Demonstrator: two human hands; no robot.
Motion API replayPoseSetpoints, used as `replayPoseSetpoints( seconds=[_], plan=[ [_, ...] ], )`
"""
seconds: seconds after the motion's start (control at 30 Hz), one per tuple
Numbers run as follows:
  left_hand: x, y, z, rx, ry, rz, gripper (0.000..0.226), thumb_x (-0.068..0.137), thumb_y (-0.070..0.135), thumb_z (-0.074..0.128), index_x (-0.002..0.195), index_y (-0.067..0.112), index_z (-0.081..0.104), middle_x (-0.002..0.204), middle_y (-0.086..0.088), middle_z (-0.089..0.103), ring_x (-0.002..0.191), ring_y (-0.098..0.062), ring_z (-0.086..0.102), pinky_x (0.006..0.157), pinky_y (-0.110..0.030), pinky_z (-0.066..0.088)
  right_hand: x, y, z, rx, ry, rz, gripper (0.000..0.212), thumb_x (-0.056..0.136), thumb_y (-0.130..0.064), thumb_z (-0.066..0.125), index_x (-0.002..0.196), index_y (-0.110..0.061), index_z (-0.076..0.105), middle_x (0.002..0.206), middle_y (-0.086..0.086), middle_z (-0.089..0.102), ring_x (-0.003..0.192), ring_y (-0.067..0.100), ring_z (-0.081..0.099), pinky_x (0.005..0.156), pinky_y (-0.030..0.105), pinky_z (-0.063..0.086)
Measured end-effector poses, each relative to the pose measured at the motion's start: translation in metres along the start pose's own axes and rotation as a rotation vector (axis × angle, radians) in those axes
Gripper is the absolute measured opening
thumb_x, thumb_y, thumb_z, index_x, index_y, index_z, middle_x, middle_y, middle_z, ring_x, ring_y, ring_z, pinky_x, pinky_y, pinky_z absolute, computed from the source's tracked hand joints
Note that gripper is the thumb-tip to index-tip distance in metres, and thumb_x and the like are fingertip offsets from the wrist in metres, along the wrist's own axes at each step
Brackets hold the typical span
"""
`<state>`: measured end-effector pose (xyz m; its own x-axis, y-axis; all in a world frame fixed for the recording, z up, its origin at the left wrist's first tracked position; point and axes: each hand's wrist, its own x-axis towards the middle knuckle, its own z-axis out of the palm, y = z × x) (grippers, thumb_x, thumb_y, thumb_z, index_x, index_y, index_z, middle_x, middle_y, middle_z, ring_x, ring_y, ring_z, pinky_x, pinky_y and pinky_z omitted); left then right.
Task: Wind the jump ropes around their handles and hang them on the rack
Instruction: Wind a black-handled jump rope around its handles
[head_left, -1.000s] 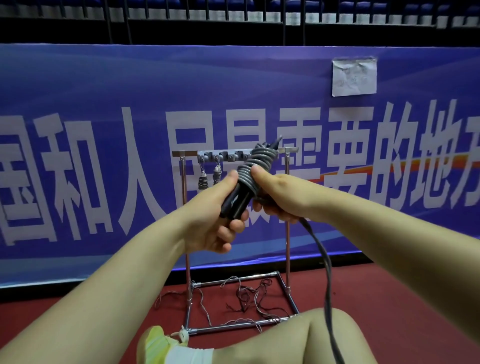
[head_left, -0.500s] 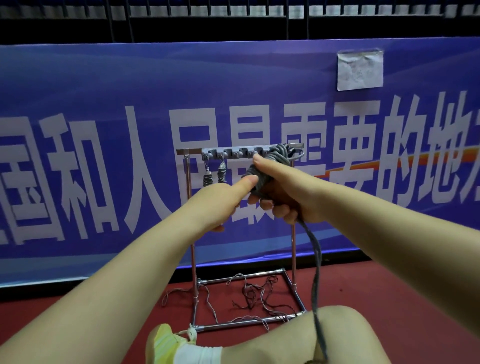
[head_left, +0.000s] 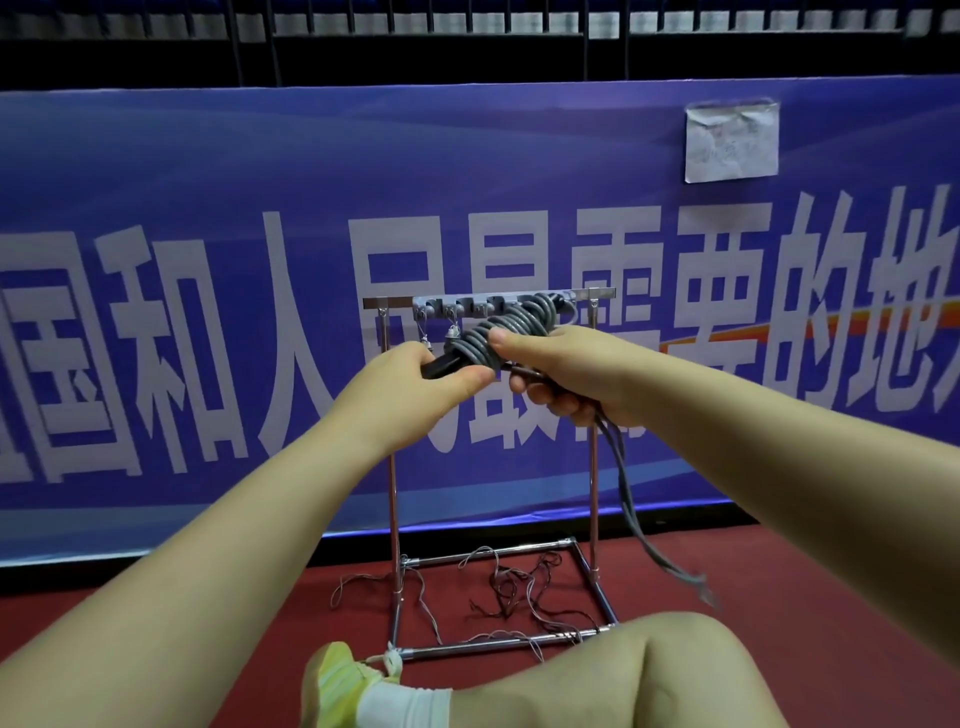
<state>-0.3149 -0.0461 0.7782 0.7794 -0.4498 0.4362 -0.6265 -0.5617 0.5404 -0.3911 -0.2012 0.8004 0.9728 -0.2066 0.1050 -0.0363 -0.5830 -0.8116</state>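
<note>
A grey jump rope (head_left: 511, 330) is wound in several coils around its black handles (head_left: 441, 365), held up in front of the metal rack (head_left: 389, 415). My left hand (head_left: 410, 387) pinches the lower end of the black handles between thumb and fingers. My right hand (head_left: 561, 374) grips the coiled bundle, thumb on top of the coils. The loose rope tail (head_left: 631, 499) hangs from under my right hand and swings blurred to the right. Two small clips (head_left: 451, 332) hang from the rack's top bar (head_left: 467, 302).
The rack stands on a red floor (head_left: 779, 597) before a blue banner (head_left: 208, 260) with white characters. Loose threads (head_left: 514, 587) lie inside the rack's base frame. My bent knee (head_left: 670, 660) and a yellow shoe (head_left: 337, 686) are at the bottom.
My left hand has come back onto the black handle end. The bundle has tilted flatter, and the hanging rope tail has swung out to the right.
</note>
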Motion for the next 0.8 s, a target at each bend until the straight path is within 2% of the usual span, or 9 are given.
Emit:
replayPoseSetpoints(
  seconds=[0.33,0.4,0.47,0.53,0.63,0.7,0.8],
  plan=[
    [-0.005,0.006,-0.006,0.004,0.041,0.065,0.034,0.078,0.055,0.064,0.083,0.026,0.046,0.075,0.003,0.056,0.066,-0.010,0.052,0.054,-0.024,0.039,-0.003,0.009,0.009,0.239,-0.001,-0.110,0.045,0.091,-0.055,0.048,0.068,-0.017,0.053,0.047,-0.009,0.039,0.040,0.006,0.027,0.038,0.017,0.022],
    [-0.004,0.005,-0.006,-0.034,-0.040,0.076,0.028,0.082,0.051,0.062,0.086,0.026,0.051,0.077,0.001,0.060,0.068,-0.011,0.056,0.059,-0.026,0.047,-0.003,0.012,0.006,0.244,0.002,-0.151,0.041,0.092,-0.050,0.049,0.070,-0.016,0.054,0.047,-0.009,0.039,0.042,0.006,0.027,0.040,0.018,0.022],
    [-0.006,0.005,-0.008,-0.266,-0.183,0.025,0.028,0.086,0.049,0.056,0.093,0.022,0.058,0.081,-0.002,0.066,0.071,-0.013,0.063,0.071,-0.032,0.055,-0.003,0.015,0.003,0.262,-0.001,-0.201,0.038,0.093,-0.047,0.049,0.071,-0.016,0.054,0.049,-0.008,0.038,0.044,0.008,0.026,0.042,0.019,0.020],
    [-0.009,0.006,-0.013,-0.544,-0.374,-0.082,0.051,0.082,0.059,0.043,0.101,0.016,0.062,0.084,-0.005,0.071,0.072,-0.015,0.067,0.077,-0.037,0.056,-0.003,0.017,-0.002,0.295,-0.033,-0.247,0.036,0.092,-0.045,0.049,0.073,-0.015,0.055,0.052,-0.005,0.037,0.046,0.009,0.026,0.044,0.022,0.018],
    [-0.012,0.001,-0.017,-0.802,-0.621,-0.121,0.079,0.077,0.070,0.023,0.102,0.007,0.064,0.081,-0.009,0.070,0.068,-0.018,0.065,0.076,-0.039,0.051,-0.004,0.019,-0.008,0.347,-0.114,-0.307,0.034,0.086,-0.048,0.053,0.075,-0.015,0.055,0.054,-0.005,0.038,0.047,0.009,0.027,0.045,0.022,0.018],
    [-0.013,-0.001,-0.016,-0.943,-0.692,-0.134,0.088,0.081,0.073,0.015,0.096,0.004,0.068,0.075,-0.010,0.066,0.061,-0.019,0.062,0.070,-0.038,0.050,-0.004,0.019,-0.008,0.369,-0.156,-0.341,0.030,0.088,-0.045,0.057,0.073,-0.018,0.058,0.055,-0.005,0.040,0.047,0.009,0.029,0.044,0.020,0.021],
    [-0.015,0.002,-0.013,-1.063,-0.734,-0.191,0.088,0.081,0.076,0.016,0.081,0.005,0.069,0.057,-0.003,0.051,0.046,-0.014,0.047,0.056,-0.031,0.047,-0.003,0.016,-0.007,0.359,-0.203,-0.354,0.026,0.085,-0.043,0.053,0.074,-0.020,0.059,0.057,-0.004,0.042,0.047,0.008,0.032,0.044,0.019,0.024]
  ],
)
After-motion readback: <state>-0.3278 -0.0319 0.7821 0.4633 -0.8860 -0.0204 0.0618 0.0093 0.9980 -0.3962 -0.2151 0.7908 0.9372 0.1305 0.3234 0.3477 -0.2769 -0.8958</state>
